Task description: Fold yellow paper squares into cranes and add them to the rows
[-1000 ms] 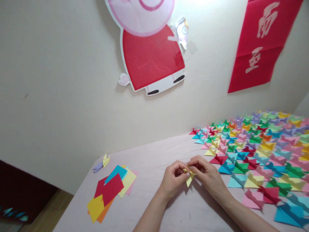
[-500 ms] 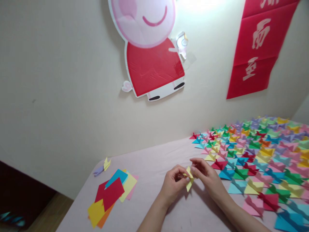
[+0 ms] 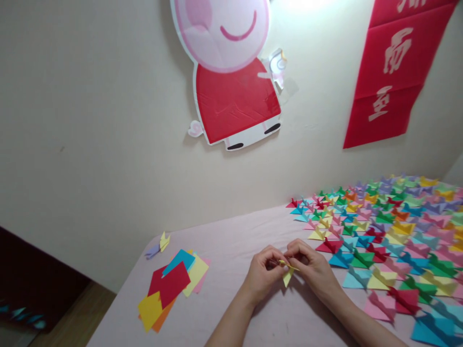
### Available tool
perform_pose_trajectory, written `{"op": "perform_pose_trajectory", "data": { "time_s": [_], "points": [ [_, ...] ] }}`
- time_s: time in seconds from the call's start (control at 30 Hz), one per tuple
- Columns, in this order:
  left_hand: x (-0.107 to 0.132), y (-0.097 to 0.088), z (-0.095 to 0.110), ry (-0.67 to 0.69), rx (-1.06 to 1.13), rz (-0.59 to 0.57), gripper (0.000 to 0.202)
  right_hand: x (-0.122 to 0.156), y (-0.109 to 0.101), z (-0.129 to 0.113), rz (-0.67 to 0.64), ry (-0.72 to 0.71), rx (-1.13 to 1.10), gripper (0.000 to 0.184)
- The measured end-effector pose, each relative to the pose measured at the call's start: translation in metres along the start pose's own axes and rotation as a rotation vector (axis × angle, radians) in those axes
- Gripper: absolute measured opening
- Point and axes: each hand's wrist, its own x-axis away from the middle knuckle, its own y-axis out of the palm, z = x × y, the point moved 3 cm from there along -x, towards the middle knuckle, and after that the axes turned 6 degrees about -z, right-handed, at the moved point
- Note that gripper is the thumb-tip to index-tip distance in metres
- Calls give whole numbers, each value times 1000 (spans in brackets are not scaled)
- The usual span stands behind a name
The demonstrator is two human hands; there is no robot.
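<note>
Between my two hands, just over the pink-covered surface [image 3: 224,313], is a small pale yellow origami crane [image 3: 288,278]. My left hand [image 3: 265,272] pinches its near left side between thumb and fingers. My right hand [image 3: 307,262] is closed on its other side, thumb against the paper and fingers curled above. One pointed yellow flap hangs below the fingertips; most of the upper part is hidden by them. Nearest to my right hand are rows of folded paper cranes [image 3: 376,255] in many colours.
Left on the surface lies a loose pile of coloured paper squares [image 3: 177,284], red, blue, yellow, orange and pink. Behind it are a yellow folded piece [image 3: 164,242] and a purple folded piece [image 3: 153,251]. The wall carries a pig cutout [image 3: 235,101] and a red banner [image 3: 383,91].
My right fingers have come down and closed in on the yellow crane, nearer my left hand. The crane has tilted, with less of it showing. The view has shifted slightly.
</note>
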Motion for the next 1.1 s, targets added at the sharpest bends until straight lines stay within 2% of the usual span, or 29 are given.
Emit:
{"op": "perform_pose_trajectory", "data": {
  "time_s": [0.17, 0.3, 0.37, 0.57, 0.7, 0.83, 0.97, 1.03, 1.1],
  "points": [
    [-1, -1, -3, -3, 40, 32, 35, -1, -4, 3, -10, 2, 32, 17],
    [0, -3, -2, -2, 76, 48, 37, -3, -8, 13, 50, 93, -1, 30],
    [1, -3, 0, -2, 82, 45, 37, -4, -8, 17, 40, 123, -24, 32],
    [0, -1, -2, -2, 63, 13, 37, -3, -3, 13, -27, 68, 16, 16],
    [-1, -1, -4, -2, 42, 22, 33, -2, -3, 6, -36, 24, 1, 14],
    [-1, -3, -8, 1, 38, 83, 28, -3, -4, 9, -44, 24, -6, 15],
    [-2, -6, -12, -5, 63, 187, 29, -1, -7, 19, 89, 82, -69, 27],
    [-2, -8, -13, -8, 87, 240, 30, 1, -7, 18, 118, 52, -34, 22],
    [-2, -9, -13, -16, 122, 276, 32, 3, -4, 12, 68, -27, 54, 9]
  ]
}}
